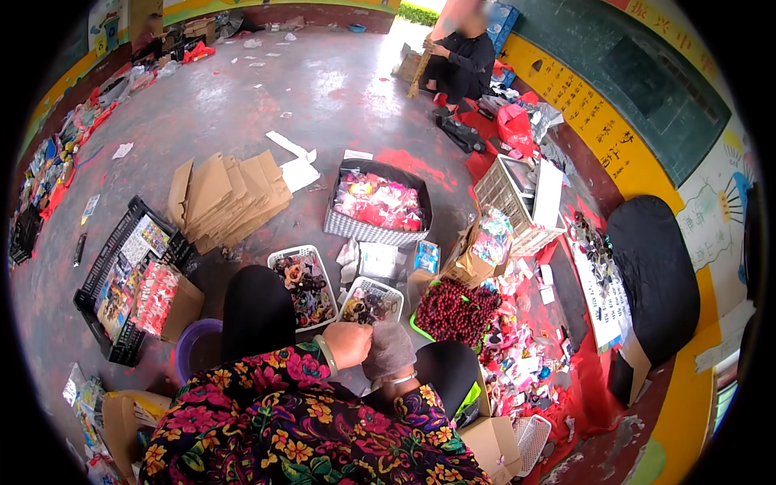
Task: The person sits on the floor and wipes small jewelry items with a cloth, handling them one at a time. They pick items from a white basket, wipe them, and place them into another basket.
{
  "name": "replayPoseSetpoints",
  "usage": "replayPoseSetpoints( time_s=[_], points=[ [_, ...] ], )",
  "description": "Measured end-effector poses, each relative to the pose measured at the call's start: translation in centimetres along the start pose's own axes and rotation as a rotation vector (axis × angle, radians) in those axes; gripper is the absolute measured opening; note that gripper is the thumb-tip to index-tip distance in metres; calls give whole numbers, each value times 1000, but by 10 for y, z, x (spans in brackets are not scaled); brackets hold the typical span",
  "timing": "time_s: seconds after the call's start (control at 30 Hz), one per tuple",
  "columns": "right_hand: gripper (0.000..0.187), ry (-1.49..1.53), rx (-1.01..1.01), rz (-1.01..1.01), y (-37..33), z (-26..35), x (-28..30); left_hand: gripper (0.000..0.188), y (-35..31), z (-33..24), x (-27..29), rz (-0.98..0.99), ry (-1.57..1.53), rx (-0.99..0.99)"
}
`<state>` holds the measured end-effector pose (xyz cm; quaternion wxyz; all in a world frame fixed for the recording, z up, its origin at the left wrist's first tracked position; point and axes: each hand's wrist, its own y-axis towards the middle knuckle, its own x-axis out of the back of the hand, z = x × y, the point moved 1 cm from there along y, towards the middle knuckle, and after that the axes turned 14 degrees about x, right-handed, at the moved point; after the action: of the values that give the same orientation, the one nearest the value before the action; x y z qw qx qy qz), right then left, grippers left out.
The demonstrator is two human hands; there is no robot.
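Just in front of my lap, my left hand (347, 344) is closed, its fingertips turned away from view, so what it grips is hidden. Close beside it, my right hand (398, 380) shows only near the wrist. A thin, greyish, see-through bag or cloth (390, 346) covers its fingers. Right beyond both hands sits a small white basket (398, 296) holding dark and golden small items. To its left, a larger white basket (277, 252) is filled with dark and pink hair ties or similar small accessories. Both my wrists carry bracelets.
A green-rimmed tray of dark red beads (457, 314) stands to the right, beside a spread of colourful trinkets (525, 356). Ahead are a grey woven basket (376, 232) and stacked cardboard (230, 198). A black crate (121, 356) lies left; another person (465, 56) sits far off.
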<state>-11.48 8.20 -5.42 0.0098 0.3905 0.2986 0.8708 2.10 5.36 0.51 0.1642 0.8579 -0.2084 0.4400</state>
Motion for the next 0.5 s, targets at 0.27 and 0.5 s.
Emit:
replayPoseSetpoints(
  time_s=[0.27, 0.5],
  points=[
    [23, 185, -167, -67, -9, 0, 1, 17, 5, 4, -12, 86, -171, 17],
    [17, -304, -215, 114, 7, 27, 27, 17, 12, 0, -6, 402, -287, -21]
  ],
)
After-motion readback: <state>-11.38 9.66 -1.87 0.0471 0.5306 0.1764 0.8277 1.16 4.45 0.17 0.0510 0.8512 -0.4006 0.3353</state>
